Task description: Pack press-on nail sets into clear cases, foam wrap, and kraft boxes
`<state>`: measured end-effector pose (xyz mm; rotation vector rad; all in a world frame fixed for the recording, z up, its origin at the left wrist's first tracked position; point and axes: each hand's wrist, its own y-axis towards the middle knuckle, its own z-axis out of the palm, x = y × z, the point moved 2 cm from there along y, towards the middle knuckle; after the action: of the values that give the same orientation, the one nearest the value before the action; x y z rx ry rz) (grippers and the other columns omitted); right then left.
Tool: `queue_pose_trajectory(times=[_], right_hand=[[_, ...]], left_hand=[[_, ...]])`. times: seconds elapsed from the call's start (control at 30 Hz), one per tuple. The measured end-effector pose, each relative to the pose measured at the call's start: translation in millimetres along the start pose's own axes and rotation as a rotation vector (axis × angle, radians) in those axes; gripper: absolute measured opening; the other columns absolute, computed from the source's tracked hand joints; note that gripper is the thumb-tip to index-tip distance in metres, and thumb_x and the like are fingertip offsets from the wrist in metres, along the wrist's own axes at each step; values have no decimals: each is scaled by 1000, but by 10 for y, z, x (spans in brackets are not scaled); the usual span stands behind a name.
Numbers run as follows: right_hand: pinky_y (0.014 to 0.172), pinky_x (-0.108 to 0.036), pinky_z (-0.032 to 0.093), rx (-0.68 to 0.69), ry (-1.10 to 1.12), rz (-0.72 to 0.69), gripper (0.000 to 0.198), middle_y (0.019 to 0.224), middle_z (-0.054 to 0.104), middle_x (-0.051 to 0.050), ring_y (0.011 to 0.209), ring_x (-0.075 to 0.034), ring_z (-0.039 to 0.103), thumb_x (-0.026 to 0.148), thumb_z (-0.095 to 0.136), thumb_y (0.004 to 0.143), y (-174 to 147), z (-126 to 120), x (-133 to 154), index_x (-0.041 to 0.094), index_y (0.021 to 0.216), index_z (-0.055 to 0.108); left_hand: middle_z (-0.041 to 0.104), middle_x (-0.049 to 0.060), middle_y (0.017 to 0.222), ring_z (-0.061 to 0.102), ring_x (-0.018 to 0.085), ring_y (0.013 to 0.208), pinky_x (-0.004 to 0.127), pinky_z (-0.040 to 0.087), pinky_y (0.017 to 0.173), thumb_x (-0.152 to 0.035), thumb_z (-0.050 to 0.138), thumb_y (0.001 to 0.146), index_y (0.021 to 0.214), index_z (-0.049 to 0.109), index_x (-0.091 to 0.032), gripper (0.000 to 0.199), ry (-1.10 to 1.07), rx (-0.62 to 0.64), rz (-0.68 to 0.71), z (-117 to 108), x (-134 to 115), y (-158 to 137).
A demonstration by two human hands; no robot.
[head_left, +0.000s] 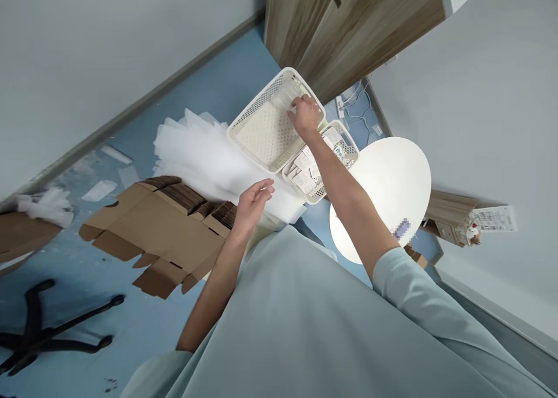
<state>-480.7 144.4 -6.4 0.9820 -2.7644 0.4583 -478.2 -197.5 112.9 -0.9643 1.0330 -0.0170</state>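
Observation:
My right hand point(304, 118) reaches into the far end of a large white perforated basket point(250, 154), its fingers curled. Beside those fingers lie clear plastic items point(285, 94), which look like thin containers; what the fingers hold is hidden. My left hand point(253, 201) hovers over the near edge of a pile of white foam sheets point(196, 145), open and with nothing in it. Under my right forearm stands a smaller white basket point(320, 197) containing folded printed papers point(305, 174) and small packets.
Flattened brown cardboard boxes point(161, 235) are stacked left of my left hand. A round white table point(383, 171) stands to the right. Behind the baskets are a wood-grain cabinet point(344, 38) and a power strip point(340, 106) with cables. A black chair base point(39, 334) is at lower left.

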Motion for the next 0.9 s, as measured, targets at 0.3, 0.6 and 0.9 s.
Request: queue_pose_trajectory(times=[0.3,0.6,0.9], right_hand=[[109,-50,53,-121,282,-118,34,101,66,-7,109,-28,64,57,69,107,-438,-258,86,23,103,70],[77,-33,51,-94,985,201,57,77,62,1,75,-17,56,79,82,83,-2351,-972,-295,23,88,76],[73,-33,55,-162,1365,498,55,85,74,-1,82,-19,65,74,94,69,-4017,-1306,-1145,24,84,78]], left_hand=[[76,14,144,74,33,127,50,57,113,-63,79,88,124,80,-21,55,7,-38,40,-32,-62,-131],[75,17,144,76,30,123,47,59,109,-69,80,86,133,75,-20,67,81,35,148,597,-57,-139],[79,17,138,75,33,127,47,61,107,-72,89,78,131,76,-20,76,157,273,171,1769,205,-416]])
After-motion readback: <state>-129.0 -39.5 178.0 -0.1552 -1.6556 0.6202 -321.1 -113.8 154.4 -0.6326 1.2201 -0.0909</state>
